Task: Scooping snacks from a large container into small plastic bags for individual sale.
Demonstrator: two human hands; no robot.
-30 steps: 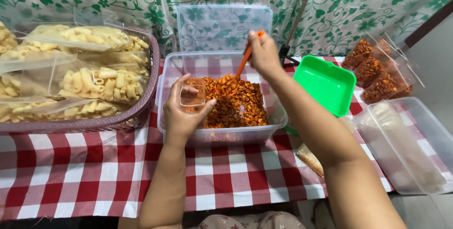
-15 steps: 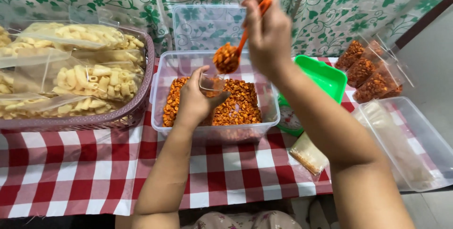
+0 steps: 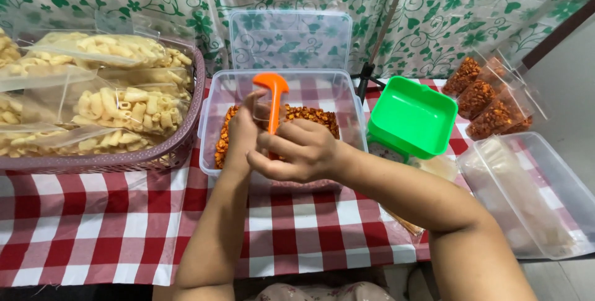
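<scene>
You have one view only — the camera on your head, tilted steeply down over the table's near edge and facing the green-and-white floral curtain behind it. It sits close: your two forearms enter from the bottom edge and your left hand and right hand fall near the picture's middle, over the clear rectangular plastic tub. The red-and-white checked tablecloth fills the lower half. The purple woven plastic basket is cut by the left edge, the clear shallow plastic tray by the right — no second view overlaps.
</scene>
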